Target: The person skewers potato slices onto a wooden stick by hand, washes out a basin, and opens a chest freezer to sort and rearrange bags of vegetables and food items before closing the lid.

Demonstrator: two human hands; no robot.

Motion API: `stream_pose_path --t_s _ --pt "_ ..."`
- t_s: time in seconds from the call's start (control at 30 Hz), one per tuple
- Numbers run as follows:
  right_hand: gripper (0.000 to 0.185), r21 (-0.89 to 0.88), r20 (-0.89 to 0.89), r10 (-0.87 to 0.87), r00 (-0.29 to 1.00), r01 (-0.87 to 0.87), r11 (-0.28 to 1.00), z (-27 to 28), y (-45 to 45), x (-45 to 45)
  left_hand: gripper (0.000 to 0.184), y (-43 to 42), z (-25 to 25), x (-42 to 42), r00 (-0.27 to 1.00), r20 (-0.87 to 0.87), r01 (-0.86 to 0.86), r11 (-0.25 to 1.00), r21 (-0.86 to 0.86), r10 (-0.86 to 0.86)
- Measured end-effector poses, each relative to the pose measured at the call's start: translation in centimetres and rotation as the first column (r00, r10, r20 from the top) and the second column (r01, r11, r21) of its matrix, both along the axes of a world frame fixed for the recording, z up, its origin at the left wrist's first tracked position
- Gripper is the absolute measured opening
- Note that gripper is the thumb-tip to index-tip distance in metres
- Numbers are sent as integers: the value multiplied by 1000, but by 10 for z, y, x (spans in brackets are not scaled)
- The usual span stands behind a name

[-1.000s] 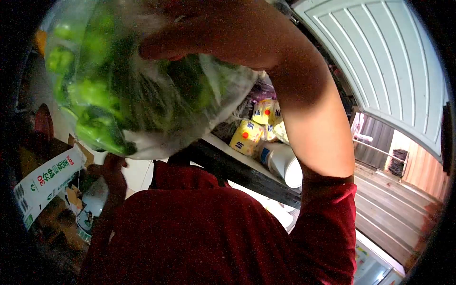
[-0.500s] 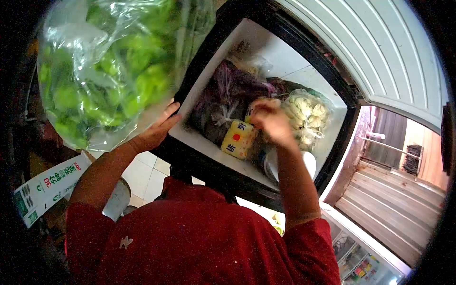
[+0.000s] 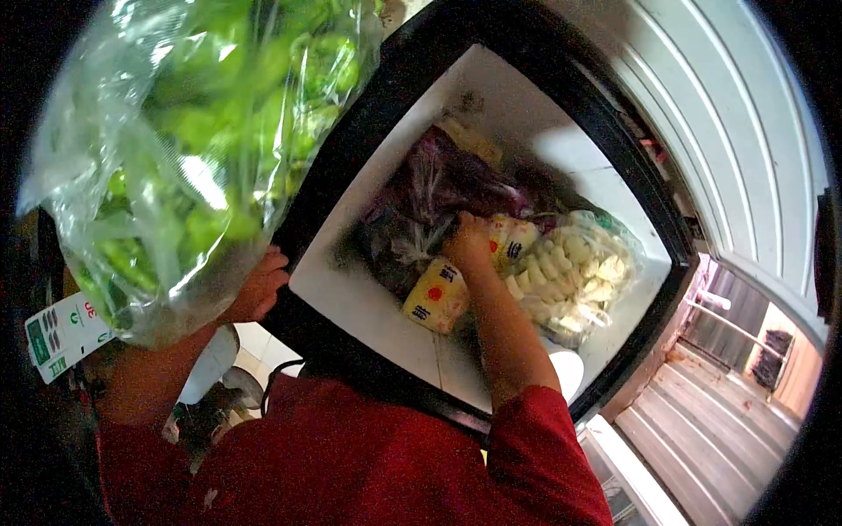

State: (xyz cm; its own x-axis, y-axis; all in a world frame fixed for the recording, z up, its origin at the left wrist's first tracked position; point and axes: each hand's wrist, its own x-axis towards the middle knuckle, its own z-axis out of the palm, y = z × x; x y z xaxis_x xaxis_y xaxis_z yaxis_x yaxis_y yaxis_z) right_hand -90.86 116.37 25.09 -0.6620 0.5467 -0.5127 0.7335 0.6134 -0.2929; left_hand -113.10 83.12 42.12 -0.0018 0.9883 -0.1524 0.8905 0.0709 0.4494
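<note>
My right hand (image 3: pixel 469 244) reaches down into a white-walled chest freezer (image 3: pixel 399 342). Its fingers are bent between a yellow printed packet (image 3: pixel 436 296) and a second yellow packet (image 3: pixel 510 238), beside a purple bag (image 3: pixel 430 180). The fingertips are hidden, so what they grip is unclear. To the right lies a clear bag of pale pieces (image 3: pixel 574 272). My left hand (image 3: pixel 261 285) is at the freezer's black rim, fingers curled, partly covered by a large clear bag of green vegetables (image 3: pixel 219 123). Whether it grips this bag does not show.
The freezer's white ribbed lid (image 3: pixel 702 114) stands raised on the right. A round white object (image 3: pixel 567 373) sits inside near my right arm. A printed white carton (image 3: pixel 74 333) is at the left, and a ribbed panel (image 3: pixel 702 421) lies beyond the freezer's right side.
My right hand has gone from above the yellow packets down between them. The left hand's fingers, stretched along the rim before, are now curled. The view has shifted, and the green bag appears lower left.
</note>
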Motion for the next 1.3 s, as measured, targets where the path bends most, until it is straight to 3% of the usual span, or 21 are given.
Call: stream_pose_path --t_s 0.07,0.1,0.13,0.2,0.23,0.3,0.37,0.43,0.63,0.7,0.77,0.8,0.83,0.87,0.93,1.0,1.13,1.2,1.3 --pt "70 36 106 -2 994 -2 999 11 15 -25 32 7 6 0 1000 5 19 921 -389 -18" --pt "70 56 163 -7 987 -2 998 -1 23 -28 18 -2 -9 0 998 -46 28 991 -130 -35" --pt "70 75 220 -12 975 -4 997 -12 30 -31 18 -9 -13 3 999 -38 25 991 -134 -30" --pt "66 389 41 56 998 -68 919 -70 51 -17 14 -19 -19 10 957 149 -204 941 -270 250" --pt "66 385 48 61 997 -75 920 -74 61 -17 13 -22 -22 12 916 200 -274 907 -321 348" --pt "63 416 187 141 972 -208 885 -75 77 -22 11 -26 -28 13 992 -6 -125 935 -332 130" --pt "61 453 207 150 967 -231 861 -57 78 -31 15 -32 -33 26 994 -105 -53 934 -353 17" --pt "59 491 224 156 962 -249 835 -69 87 -32 23 -37 -33 51 934 -145 -342 934 -104 326" --pt "52 302 264 216 940 -294 907 -115 134 -30 22 -46 -23 37 804 315 -457 863 -216 504" --pt "55 169 436 395 809 -504 847 -131 146 -30 22 -47 -21 34 680 476 -498 828 -258 557" --pt "58 151 446 403 799 -511 846 -138 145 -27 21 -49 -27 33 454 659 -542 773 -331 600" --pt "60 128 449 426 785 -528 839 -120 138 -33 19 -52 -34 34 97 826 -529 732 -429 555" --pt "63 104 448 444 776 -538 837 -95 129 -41 18 -54 -43 35 -278 855 -478 709 -519 438" --pt "65 76 447 464 765 -549 832 -70 122 -48 17 -54 -41 34 -339 847 -471 706 -529 409" --pt "71 59 439 513 738 -593 803 -36 111 -56 17 -52 -37 34 -240 866 -487 717 -498 439" --pt "76 204 389 614 687 -714 669 -22 104 -59 16 -49 -33 30 75 854 -517 752 -408 515" --pt "69 236 259 633 729 -684 691 37 90 -77 16 -40 -26 23 524 682 -507 830 -231 510" --pt "59 64 292 608 739 -649 758 76 82 -96 16 -36 -20 18 690 565 -459 877 -141 452" --pt "56 40 241 582 777 -607 794 105 76 -93 16 -30 -9 13 864 375 -355 935 -21 336"
